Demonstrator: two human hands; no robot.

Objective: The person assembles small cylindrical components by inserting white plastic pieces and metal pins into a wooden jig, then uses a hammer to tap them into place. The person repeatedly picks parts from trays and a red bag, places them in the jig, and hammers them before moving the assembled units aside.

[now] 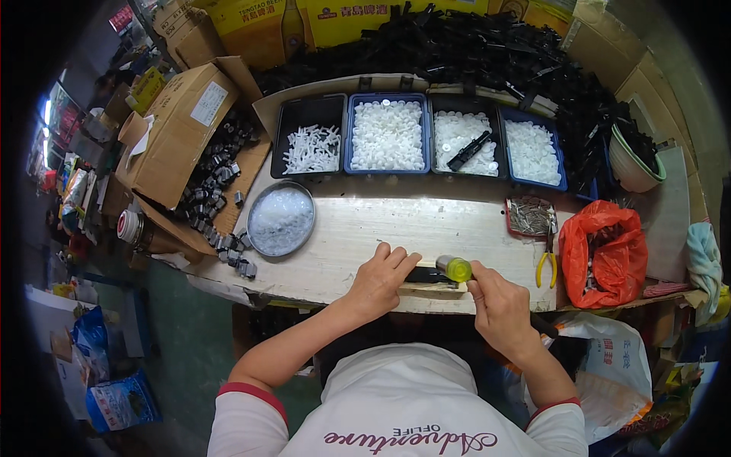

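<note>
My right hand (502,308) grips a mallet with a clear yellow-green face. The mallet head (455,268) is over the right end of a black plastic part (423,275) near the front edge of the table; I cannot tell whether they touch. Closed fingers of my left hand (381,280) hold the part's left end, hiding it. Light wooden strips lie along the part. Behind the mallet's grip, a dark handle end (544,327) sticks out below my right hand.
A round metal dish (314,217) of small translucent pieces is at left, beside a carton (171,145) spilling metal-grey blocks. Behind are several bins of white parts, including a blue bin (349,152). Yellow-handled pliers (547,268), nails and a red bag (636,255) lie right.
</note>
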